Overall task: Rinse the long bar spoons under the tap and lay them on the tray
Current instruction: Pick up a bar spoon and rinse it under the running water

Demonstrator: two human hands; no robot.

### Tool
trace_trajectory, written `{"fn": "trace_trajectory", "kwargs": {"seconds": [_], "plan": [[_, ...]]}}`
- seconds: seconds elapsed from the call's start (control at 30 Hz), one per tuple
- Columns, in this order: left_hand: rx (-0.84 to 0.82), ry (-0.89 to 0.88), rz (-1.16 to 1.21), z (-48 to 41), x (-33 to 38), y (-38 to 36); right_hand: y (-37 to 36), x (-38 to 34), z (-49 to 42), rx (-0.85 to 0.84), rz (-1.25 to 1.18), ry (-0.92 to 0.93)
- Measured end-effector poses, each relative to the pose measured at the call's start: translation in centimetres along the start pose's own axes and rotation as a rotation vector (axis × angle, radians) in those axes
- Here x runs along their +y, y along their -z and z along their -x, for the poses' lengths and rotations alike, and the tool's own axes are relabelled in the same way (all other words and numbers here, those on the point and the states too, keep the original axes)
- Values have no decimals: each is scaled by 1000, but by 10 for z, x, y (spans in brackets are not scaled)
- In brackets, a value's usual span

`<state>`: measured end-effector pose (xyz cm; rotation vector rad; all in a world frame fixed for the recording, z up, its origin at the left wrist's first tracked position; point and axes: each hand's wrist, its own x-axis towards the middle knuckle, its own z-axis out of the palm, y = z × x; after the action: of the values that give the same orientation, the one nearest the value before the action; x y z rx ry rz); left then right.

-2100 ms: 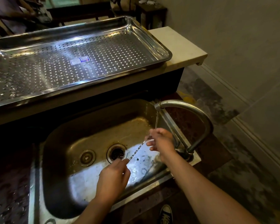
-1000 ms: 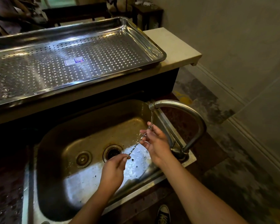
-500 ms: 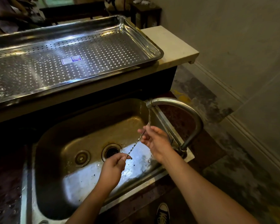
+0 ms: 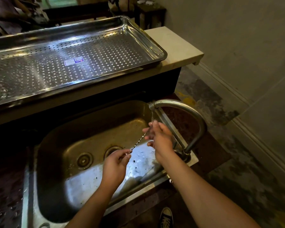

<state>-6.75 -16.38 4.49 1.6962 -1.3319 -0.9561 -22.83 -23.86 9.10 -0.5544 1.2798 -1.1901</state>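
A: Where's the tray (image 4: 156,51) relative to the sink (image 4: 59,162)?
B: Behind it, up on the counter (image 4: 176,46). No spoons on it that I can see.
A: Bar spoon (image 4: 139,141)?
B: Over the sink, long axis slanting from near-left up to far-right, upper end under the tap (image 4: 179,106) stream.
A: Hands?
B: Left hand (image 4: 116,165) pinches the lower end. Right hand (image 4: 160,137) cups the upper end, fingers loosely curled. Right is nearer the tray; I'd carry with it.

Glossy perforated steel tray (image 4: 156,51), dull stained metal sink (image 4: 59,145), brushed metal tap (image 4: 187,109)
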Motion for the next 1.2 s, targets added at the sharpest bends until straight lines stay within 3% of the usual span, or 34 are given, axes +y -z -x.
{"fn": "trace_trajectory", "kwargs": {"seconds": [0.17,0.3,0.47,0.6,0.83,1.03,1.2], "plan": [[6,119,72,-1,-6,4,7,13,7,-170,154,-47],[-64,167,73,2,-8,2,9,-2,5,-134,39,-40],[-45,172,-26,1,-6,-1,4,-5,6,-180,65,29],[-66,94,-80,-9,6,-11,0,20,17,-280,121,-16],[-78,102,-205,-25,21,-25,1,-10,1,-160,2,75],[-114,41,-293,-37,34,-31,4,-15,2,-319,253,50],[-103,11,-228,-45,46,-38,6,-20,-2,-221,354,77]]}}
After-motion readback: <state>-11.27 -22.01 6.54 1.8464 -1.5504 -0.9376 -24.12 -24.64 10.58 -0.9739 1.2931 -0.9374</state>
